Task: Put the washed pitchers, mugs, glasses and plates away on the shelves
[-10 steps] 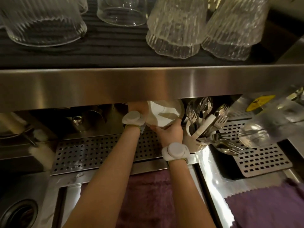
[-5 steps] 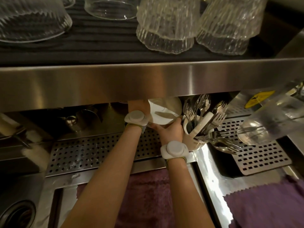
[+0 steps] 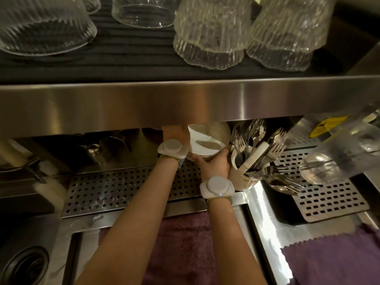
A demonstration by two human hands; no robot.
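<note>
A white plate (image 3: pixel 207 140) is held tilted just under the steel shelf edge (image 3: pixel 185 103), its upper part hidden by the shelf. My right hand (image 3: pixel 214 163) grips the plate's lower rim from below. My left hand (image 3: pixel 174 134) is at the plate's left side, mostly hidden behind the shelf; only the back of the hand and the wrist band show. Upturned ribbed glasses (image 3: pixel 209 31) stand on the dark mat of the upper shelf.
A white cutlery holder (image 3: pixel 242 173) full of forks stands right of my right hand. A clear pitcher (image 3: pixel 339 153) lies on the right perforated tray (image 3: pixel 329 202). A perforated drain tray (image 3: pixel 123 188), purple towels (image 3: pixel 181 247) and a sink drain (image 3: pixel 26 266) lie below.
The view has shifted slightly. Both hands keep hold of the plate, which sits a little higher and further under the shelf than before.
</note>
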